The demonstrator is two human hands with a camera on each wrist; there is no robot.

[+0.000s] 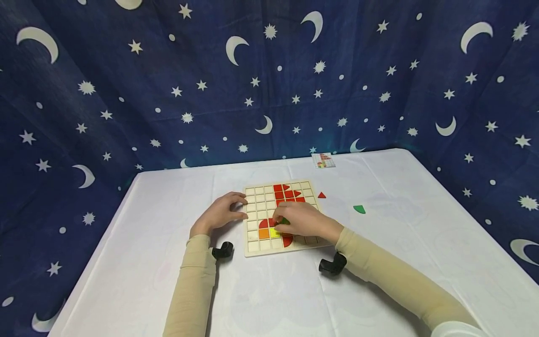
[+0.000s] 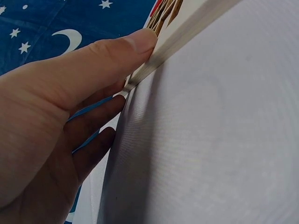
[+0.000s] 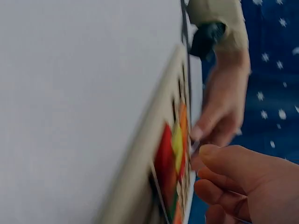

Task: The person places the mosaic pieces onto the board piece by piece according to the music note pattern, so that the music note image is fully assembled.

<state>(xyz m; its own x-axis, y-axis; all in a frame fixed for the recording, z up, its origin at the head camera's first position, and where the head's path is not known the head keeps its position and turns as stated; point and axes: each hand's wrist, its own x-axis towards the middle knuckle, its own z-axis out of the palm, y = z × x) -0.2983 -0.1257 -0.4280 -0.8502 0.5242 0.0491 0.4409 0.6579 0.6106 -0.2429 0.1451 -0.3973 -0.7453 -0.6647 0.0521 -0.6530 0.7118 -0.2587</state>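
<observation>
A wooden grid board (image 1: 252, 250) lies on the table with red, orange, yellow and green pieces in its cells. My left hand (image 1: 220, 214) is at its left edge. In the left wrist view the thumb touches the board's rim (image 2: 163, 58), the other fingers alongside. My right hand (image 1: 301, 219) is over the board, fingers bent and pointing left. A green piece (image 1: 284, 220) shows in the gap between its thumb and forefinger. Nearby are a yellow piece (image 1: 275, 232) and an orange piece (image 1: 263, 233). In the right wrist view nothing shows between the parted thumb and forefinger tips.
To the right of the board lie a loose red triangle (image 1: 322, 195) and a green quarter-round piece (image 1: 359, 209). A small pattern card (image 1: 323, 160) lies at the table's back edge. Behind hangs a dark blue curtain (image 1: 269, 89) with moons and stars.
</observation>
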